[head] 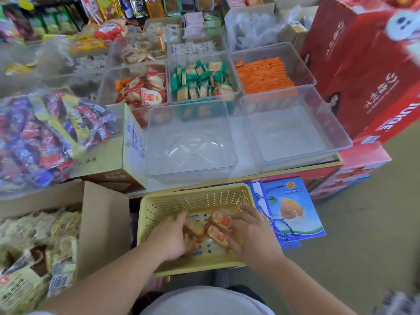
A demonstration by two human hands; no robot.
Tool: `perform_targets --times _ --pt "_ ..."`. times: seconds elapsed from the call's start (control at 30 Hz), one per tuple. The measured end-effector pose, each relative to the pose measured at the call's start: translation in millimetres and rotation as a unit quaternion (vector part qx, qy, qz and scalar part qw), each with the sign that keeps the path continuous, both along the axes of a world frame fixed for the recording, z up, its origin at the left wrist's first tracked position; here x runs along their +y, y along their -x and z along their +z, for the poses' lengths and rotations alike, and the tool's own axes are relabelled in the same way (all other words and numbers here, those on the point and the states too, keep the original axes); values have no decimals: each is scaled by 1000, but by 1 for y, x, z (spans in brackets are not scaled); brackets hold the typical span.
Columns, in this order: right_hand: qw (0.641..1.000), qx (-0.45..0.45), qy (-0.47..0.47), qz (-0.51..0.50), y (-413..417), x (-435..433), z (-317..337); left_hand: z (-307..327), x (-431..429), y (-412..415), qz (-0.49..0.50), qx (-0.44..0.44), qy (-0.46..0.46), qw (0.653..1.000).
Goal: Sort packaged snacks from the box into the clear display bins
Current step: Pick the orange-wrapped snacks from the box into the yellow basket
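A yellow plastic basket (159, 205) sits low in front of me with a few orange snack packets (221, 221) on its bottom. My left hand (172, 237) reaches into it and its fingers curl round packets. My right hand (252, 235) grips other orange packets from the right side. Above the basket, on the counter, stand two clear bins with nothing in them: one in the middle (191, 142) and one to the right (293, 123). Behind them, further clear bins hold red-and-white packets (145, 92), green packets (202, 80) and orange packets (263, 73).
An open cardboard box (104, 223) of pale snack packs stands at my left. A bag of purple, red and yellow snacks (45, 135) lies on another carton. Red cartons (363, 64) are stacked at the right. Blue gift bags (293, 210) lean beside the basket.
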State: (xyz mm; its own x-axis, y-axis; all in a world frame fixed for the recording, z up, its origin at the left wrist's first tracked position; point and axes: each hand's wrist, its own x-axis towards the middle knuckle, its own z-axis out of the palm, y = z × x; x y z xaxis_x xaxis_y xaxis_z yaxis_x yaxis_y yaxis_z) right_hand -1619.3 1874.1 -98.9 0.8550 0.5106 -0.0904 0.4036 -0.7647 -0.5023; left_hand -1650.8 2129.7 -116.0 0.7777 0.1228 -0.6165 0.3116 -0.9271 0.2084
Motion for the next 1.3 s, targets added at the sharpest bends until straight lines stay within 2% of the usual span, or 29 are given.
perform_targets --times 0.07,0.17,0.2,0.3,0.43,0.5,0.6,0.7,0.83,0.93,1.0,1.07,1.17,1.3 --pt "1000 12 17 -21 -3 5 1 13 -1 4 -20 -46 4 999" --pt "996 15 72 -48 -5 22 7 43 6 21 -14 -127 63 990" --pt "997 4 65 -53 -4 31 11 54 12 31 -10 -160 80 984" --pt "998 -41 -25 -28 4 74 22 85 42 69 4 -250 69 966" --pt "991 -20 -97 86 26 153 38 107 109 134 101 -343 -9 934" --pt "981 -11 -113 155 43 192 46 110 152 170 175 -336 -58 924" --pt "963 18 -137 230 69 246 56 100 222 223 248 -278 -119 920" --pt "954 34 -145 260 94 295 63 83 288 263 292 -210 -129 924" --pt "950 134 -81 271 124 364 65 54 342 298 299 -156 -64 939" --pt "955 158 -19 250 138 423 57 38 355 307 296 -121 39 947" --pt "960 172 25 217 144 458 48 34 354 307 277 -101 58 954" --pt "962 190 54 188 150 481 38 36 354 305 280 -123 82 948" --pt "963 172 99 180 164 493 23 42 361 301 299 -170 119 931" --pt "953 180 116 216 192 484 18 45 377 287 292 -214 132 923"
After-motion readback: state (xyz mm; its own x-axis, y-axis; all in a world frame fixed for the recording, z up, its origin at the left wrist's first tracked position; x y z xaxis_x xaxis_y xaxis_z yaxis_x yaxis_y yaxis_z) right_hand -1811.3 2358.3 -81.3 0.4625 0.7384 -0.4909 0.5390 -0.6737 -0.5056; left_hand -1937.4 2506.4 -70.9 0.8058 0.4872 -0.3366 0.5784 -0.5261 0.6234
